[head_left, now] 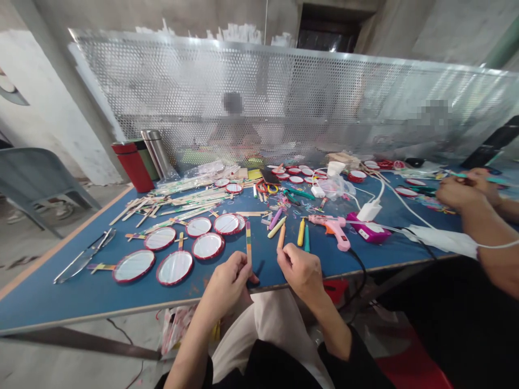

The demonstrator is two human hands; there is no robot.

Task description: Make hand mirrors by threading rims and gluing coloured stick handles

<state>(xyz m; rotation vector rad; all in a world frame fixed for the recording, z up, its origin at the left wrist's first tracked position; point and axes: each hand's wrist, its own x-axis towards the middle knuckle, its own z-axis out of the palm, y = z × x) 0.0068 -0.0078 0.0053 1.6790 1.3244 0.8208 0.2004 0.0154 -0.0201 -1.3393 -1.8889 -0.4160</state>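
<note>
Upright in my left hand [233, 275] is a flat wooden stick [248, 240] with purple, orange and green bands. My right hand [300, 270] is closed around the lower end of an orange crayon-like stick [281, 236] at the table's front edge. Beside it lie a pale yellow stick [276, 227], a purple one [277, 218], a yellow one [300, 232] and a teal one [307, 239]. Several round red-rimmed discs [174, 267] rest left of my hands, some with coloured stick handles.
A pink glue gun [334, 226] lies right of my hands, near a purple box [371, 229] and white cables. Bare sticks [141, 208] are piled at left, by a red flask [133, 166] and glasses [85, 255]. Another person's hands [466, 189] work at right.
</note>
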